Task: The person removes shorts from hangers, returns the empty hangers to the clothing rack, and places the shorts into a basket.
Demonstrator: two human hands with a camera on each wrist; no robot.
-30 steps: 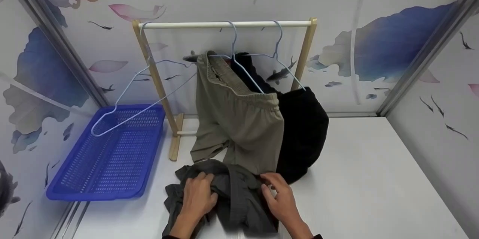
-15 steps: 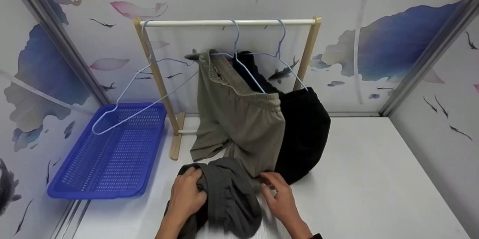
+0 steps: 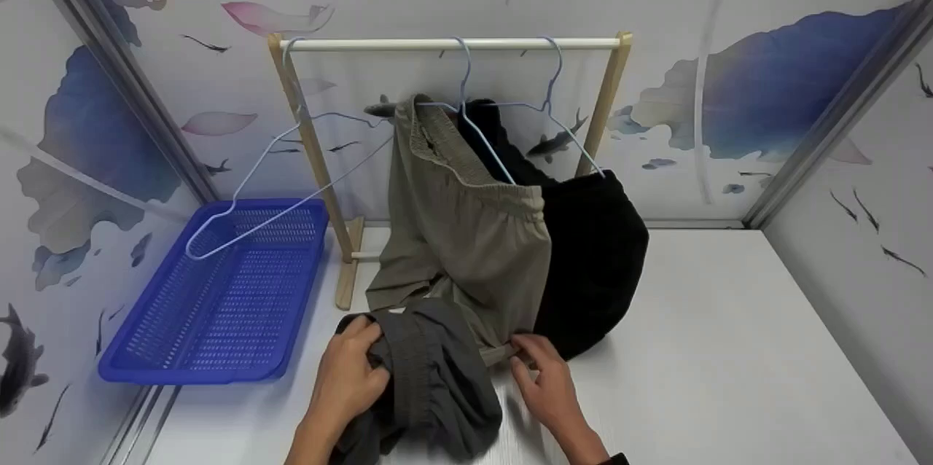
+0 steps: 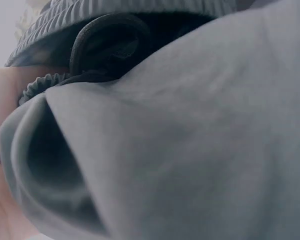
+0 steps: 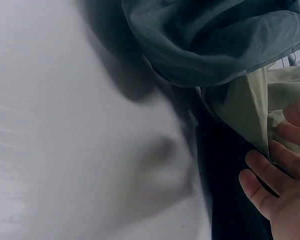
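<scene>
Right now the left hand grips a bunched dark grey pair of shorts w/ a ribbed elastic waistband, fingers curled over its left edge. That garment lies on the white tabletop at the near edge, just in front of the rack. In the left wrist view the grey cloth fills nearly everything, w/ a dark drawcord loop at the waistband.

Right hand sits just beside the grey shorts, fingers fairly straight and a bit apart, tips touching the lower hem of the hanging khaki shorts w/ gathered waist. In the right wrist view the fingers rest against that khaki hem and hold nothing.

Behind: small wooden clothes rack w/ a white rail. Khaki shorts and a black garment each hang on a pale blue wire hanger. A third, bare wire hanger hangs at the rack's left end, over a blue perforated plastic basket standing left of the rack.

Judgement: the step in hand looks like gathering and sorting out the grey shorts, prob. finding the waistband. Next move likely calls for the right hand to leave the khaki hem and take the grey waistband's other side, so the cloth can be spread, then fetch the bare hanger.
</scene>
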